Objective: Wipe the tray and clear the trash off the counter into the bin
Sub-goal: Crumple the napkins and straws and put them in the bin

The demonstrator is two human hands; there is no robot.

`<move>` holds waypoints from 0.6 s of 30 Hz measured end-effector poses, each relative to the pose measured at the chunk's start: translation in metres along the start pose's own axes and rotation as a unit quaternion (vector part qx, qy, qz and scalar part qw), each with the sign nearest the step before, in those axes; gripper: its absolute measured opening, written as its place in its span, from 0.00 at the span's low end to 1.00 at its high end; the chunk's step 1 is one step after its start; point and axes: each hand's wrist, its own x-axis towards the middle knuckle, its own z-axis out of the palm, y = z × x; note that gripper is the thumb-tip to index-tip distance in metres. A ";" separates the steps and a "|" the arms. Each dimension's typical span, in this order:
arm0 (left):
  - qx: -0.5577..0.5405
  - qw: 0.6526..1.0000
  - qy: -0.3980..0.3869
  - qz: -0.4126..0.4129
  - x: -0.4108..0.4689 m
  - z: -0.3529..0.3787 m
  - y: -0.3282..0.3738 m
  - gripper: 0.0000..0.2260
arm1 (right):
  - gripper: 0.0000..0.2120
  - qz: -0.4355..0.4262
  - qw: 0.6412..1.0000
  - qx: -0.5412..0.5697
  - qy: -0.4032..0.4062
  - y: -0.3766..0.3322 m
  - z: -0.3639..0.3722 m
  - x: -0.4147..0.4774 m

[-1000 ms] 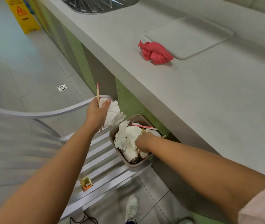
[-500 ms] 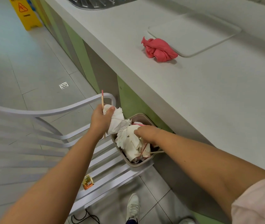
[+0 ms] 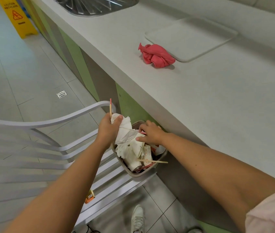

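Trash stage, judged nearly done: left hand (image 3: 107, 129) clenched round crumpled napkins (image 3: 125, 132) and a stick (image 3: 110, 106) above the heaped bin (image 3: 139, 174) on the chair (image 3: 49, 122), right hand (image 3: 150, 133) spread-fingered, pressing its contents; tray (image 3: 190, 37) on far tabletop (image 3: 217, 106), pink cloth (image 3: 157, 55) beside, wiping unconfirmed.

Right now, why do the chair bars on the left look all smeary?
Head view: the chair slats near the left edge are smeared, likely motion or lens-edge blur; the pink cloth and tray look sharp; the light is soft, with only a faint shadow beside the cloth.
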 end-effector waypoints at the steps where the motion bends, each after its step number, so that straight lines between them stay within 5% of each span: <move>1: -0.001 1.000 -0.004 0.001 -0.001 0.002 0.000 0.07 | 0.19 0.006 1.000 0.021 -0.003 0.000 -0.001 0.000; 5: -0.001 1.000 -0.020 -0.010 -0.003 0.007 -0.006 0.07 | 0.15 -0.006 0.957 0.282 0.060 -0.015 -0.021 -0.006; 7: -0.012 0.999 -0.027 -0.020 -0.005 0.012 -0.009 0.06 | 0.19 -0.004 0.913 0.409 0.008 -0.024 -0.031 -0.016; 11: -0.055 0.996 -0.068 -0.027 -0.012 0.024 -0.014 0.08 | 0.28 -0.072 0.942 0.327 -0.031 -0.029 -0.029 -0.024; 18: -0.086 0.985 -0.118 -0.091 -0.021 0.043 -0.033 0.14 | 0.12 -0.045 0.954 0.285 0.078 -0.015 -0.003 -0.028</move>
